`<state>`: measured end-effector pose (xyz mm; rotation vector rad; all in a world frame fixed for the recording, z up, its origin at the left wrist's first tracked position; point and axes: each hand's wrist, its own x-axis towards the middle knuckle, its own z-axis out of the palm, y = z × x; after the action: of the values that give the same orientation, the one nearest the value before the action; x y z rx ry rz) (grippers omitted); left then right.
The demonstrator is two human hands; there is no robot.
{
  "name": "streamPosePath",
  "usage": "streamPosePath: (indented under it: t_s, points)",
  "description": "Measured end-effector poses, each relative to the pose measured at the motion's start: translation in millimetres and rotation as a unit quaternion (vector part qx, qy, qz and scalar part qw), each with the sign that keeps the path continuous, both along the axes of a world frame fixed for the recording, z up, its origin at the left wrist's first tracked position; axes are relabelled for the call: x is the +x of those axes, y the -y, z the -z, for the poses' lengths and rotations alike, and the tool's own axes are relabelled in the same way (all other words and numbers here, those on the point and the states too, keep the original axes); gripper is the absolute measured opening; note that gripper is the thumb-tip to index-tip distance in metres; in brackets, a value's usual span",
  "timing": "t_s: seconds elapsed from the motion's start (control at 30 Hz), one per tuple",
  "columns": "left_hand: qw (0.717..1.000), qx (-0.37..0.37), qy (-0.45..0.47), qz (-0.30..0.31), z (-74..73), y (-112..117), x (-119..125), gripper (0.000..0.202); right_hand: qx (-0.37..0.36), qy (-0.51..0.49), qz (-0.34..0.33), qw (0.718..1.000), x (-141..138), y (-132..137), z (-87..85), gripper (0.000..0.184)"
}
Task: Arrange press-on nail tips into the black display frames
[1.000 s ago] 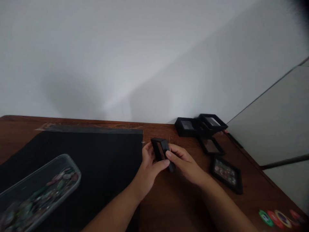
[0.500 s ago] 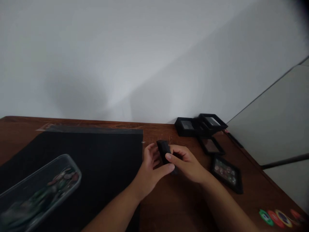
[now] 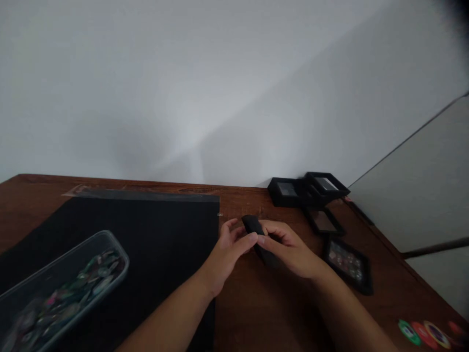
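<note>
Between my hands is a small black box-like object (image 3: 252, 224), held tilted above the brown wooden table. My left hand (image 3: 227, 253) has its thumb pressed on the near face, with its other fingers behind the left side. From the right, my right hand (image 3: 291, 248) grips the same black object, thumb in front and fingers curled behind. Its exact kind is hard to make out in the dim, blurred view. Both thumb tips nearly meet on it.
A clear plastic container (image 3: 119, 244) of mixed small shiny pieces sits on a black mat (image 3: 164, 230) at left. Black windowed boxes (image 3: 289, 189) stand at the back right, with a flat frame (image 3: 322, 220) and a case of round pieces (image 3: 348, 264) nearer. Colourful round tokens (image 3: 425, 334) lie lower right.
The black object has tilted and turned slightly in my hands. My left thumb has moved up along it. The whole view has shifted a little.
</note>
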<state>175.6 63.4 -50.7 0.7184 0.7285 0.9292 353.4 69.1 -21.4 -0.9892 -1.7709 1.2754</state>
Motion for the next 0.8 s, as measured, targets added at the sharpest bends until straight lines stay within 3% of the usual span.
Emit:
streamPosePath:
  t_s: [0.33, 0.57, 0.8]
  points:
    - [0.999, -0.036, 0.019, -0.012, -1.7, 2.0, 0.1, 0.07, 0.045, 0.047, -0.027, 0.998, -1.2, 3.3, 1.8, 0.032]
    - [0.999, -0.005, 0.049, 0.011, -3.2, -0.1, -0.7, 0.078, 0.026, 0.004, -0.046, 0.999, 0.9, 9.5, -5.6, 0.032]
    - [0.998, 0.018, 0.046, -0.03, 2.6, -3.1, 1.8, 0.077, 0.014, 0.017, -0.042, 0.999, -0.2, 10.7, -9.9, 0.034]
